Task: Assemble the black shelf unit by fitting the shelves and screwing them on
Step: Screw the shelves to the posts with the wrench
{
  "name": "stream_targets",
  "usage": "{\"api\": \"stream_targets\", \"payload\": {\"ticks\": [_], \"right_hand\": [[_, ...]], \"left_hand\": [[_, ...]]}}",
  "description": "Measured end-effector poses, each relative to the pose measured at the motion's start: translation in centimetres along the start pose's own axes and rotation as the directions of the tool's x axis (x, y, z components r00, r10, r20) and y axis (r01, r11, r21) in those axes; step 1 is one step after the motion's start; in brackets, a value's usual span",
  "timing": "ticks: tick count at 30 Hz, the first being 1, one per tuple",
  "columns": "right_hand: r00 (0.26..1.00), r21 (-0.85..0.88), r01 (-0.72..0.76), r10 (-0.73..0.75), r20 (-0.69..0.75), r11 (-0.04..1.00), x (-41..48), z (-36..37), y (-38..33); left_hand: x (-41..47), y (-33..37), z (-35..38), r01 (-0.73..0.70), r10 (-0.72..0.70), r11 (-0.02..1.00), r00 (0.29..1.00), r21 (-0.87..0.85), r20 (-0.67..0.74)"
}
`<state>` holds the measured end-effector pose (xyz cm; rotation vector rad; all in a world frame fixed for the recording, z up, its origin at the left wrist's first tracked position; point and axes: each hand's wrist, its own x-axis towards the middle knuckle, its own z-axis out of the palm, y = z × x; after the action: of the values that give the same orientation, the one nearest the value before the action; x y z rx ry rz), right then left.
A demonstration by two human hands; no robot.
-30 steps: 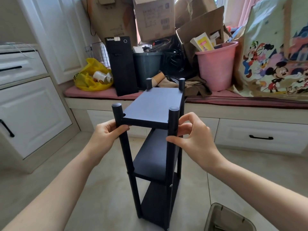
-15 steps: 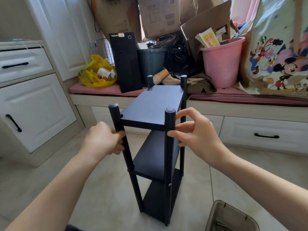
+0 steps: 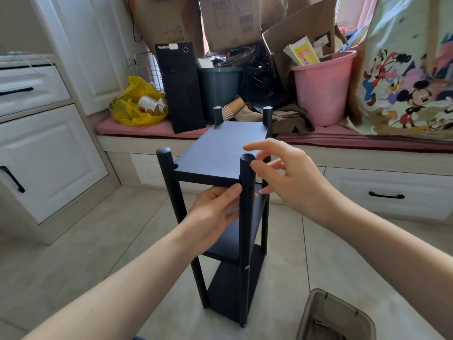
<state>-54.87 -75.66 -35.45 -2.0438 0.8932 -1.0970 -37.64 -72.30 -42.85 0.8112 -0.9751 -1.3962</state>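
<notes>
The black shelf unit [image 3: 225, 148] stands upright on the tiled floor, with three shelves between four round posts. My left hand [image 3: 213, 214] reaches under the top shelf and holds the front right post [image 3: 246, 231], thumb on its near side and fingers passing behind it. My right hand [image 3: 291, 177] hovers beside the top of that post with fingers spread, holding nothing. An open screw hole [image 3: 250, 189] shows in the post at top-shelf height. A silver screw head [image 3: 247, 267] sits lower on the same post.
A grey bin [image 3: 335, 317] stands on the floor at the bottom right. Behind the unit, a cushioned bench [image 3: 367, 141] carries a pink bucket [image 3: 323, 89], cardboard boxes, a black computer tower [image 3: 181, 89] and a yellow bag [image 3: 137, 101]. White cabinets [image 3: 49, 153] line the left.
My left hand let go of the front left post and crossed under the top shelf to the front right post. My right hand released that post and opened beside its top.
</notes>
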Motion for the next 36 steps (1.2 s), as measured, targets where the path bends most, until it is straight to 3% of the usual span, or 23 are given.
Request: {"api": "stream_targets", "payload": {"ticks": [10,28,30,33,35,36], "right_hand": [[0.997,-0.065,0.031,-0.026,0.070,0.997,0.5,-0.6,0.0],[1.000,0.116,0.016,-0.015,-0.008,0.993,0.1,-1.3,0.9],[0.997,0.197,-0.023,0.038,-0.070,0.980,0.0,-1.8,1.5],[0.981,0.156,-0.157,0.172,-0.085,0.975,-0.7,-2.2,3.8],[0.931,0.138,-0.362,0.365,0.002,0.922,-1.4,-2.7,6.3],[0.867,0.150,-0.498,0.490,0.089,0.854,-1.8,-3.2,7.7]], "left_hand": [[0.0,0.5,0.7,-0.026,0.029,0.998,0.998,0.049,-0.058],[0.0,0.1,0.4,-0.009,0.009,1.000,1.000,0.024,0.007],[0.1,-0.1,0.3,-0.013,0.013,1.000,1.000,0.012,0.019],[0.4,-0.1,-0.1,-0.022,0.021,0.999,0.999,0.037,0.040],[0.6,-0.3,-0.5,-0.033,0.030,0.998,0.998,0.045,0.056],[0.6,-0.3,-0.6,-0.034,0.032,0.999,0.998,0.042,0.057]]}}
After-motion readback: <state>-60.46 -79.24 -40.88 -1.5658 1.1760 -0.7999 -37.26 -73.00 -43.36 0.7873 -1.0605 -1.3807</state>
